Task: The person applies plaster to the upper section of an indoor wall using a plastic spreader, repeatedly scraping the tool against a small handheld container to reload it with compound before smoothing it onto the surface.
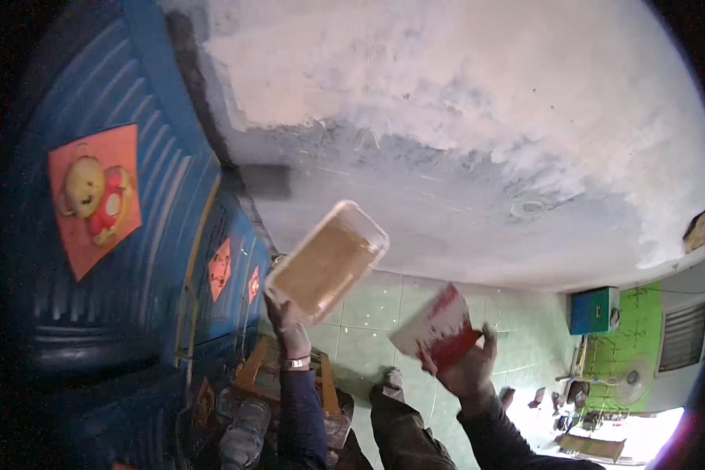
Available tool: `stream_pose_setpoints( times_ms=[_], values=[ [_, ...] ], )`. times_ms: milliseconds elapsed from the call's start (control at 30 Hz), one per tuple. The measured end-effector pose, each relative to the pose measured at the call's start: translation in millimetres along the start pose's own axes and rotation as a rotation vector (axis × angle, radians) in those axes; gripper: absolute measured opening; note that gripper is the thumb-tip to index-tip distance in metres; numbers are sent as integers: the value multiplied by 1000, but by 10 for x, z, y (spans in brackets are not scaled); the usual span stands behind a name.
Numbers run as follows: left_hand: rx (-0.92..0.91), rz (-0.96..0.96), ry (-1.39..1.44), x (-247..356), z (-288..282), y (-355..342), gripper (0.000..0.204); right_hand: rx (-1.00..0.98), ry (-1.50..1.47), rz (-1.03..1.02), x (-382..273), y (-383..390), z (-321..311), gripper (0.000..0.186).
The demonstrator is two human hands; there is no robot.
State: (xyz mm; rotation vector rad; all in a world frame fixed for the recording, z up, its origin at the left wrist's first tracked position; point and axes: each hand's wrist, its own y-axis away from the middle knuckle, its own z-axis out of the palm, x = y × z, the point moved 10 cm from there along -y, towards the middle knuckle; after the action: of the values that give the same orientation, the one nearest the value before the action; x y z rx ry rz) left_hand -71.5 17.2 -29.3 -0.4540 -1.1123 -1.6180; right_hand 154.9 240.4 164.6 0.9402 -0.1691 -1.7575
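Observation:
My left hand (291,333) is closed on the near end of a shallow rectangular tray (321,265), white-rimmed with a tan inside. My right hand (470,370) grips a wide red plastering scraper (444,329), its blade smeared with white plaster. Scraper and tray are apart, with floor tiles showing between them. Ahead of both hands rises a wall (462,86), coated white above and patchy grey lower down. Neither tool touches the wall, as far as I can see.
A blue ribbed metal shutter (149,258) with an orange bear picture (95,196) stands at left. Below my left arm are a yellow-brown wooden stool (258,366) and a clear plastic bottle (244,442). Far right, a blue-green box (591,312) and a fan (636,380) stand on the tiled floor (368,313).

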Motion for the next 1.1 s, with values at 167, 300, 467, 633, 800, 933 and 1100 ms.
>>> stream_pose_setpoints(
  times_ms=[167,300,467,633,800,933,1100],
  values=[
    [-362,245,-192,240,155,761,85,39,873,-71,44,655,-1412,60],
    [-276,92,-222,277,-161,1496,86,-85,-39,283,52,917,-375,50],
    [-213,72,-223,603,41,2426,78,-207,3,152,-670,1206,61,53],
    [-282,4,104,745,404,3180,77,-418,172,123,-1386,1740,100,55],
    [-357,117,247,873,727,3561,89,-310,244,78,-1985,2277,149,37],
    [-457,306,143,1344,1184,3912,95,-345,761,-349,-2498,2411,62,38],
    [-568,501,51,1924,1657,4394,101,-658,1369,-682,-2623,3045,1027,48]
  ],
)
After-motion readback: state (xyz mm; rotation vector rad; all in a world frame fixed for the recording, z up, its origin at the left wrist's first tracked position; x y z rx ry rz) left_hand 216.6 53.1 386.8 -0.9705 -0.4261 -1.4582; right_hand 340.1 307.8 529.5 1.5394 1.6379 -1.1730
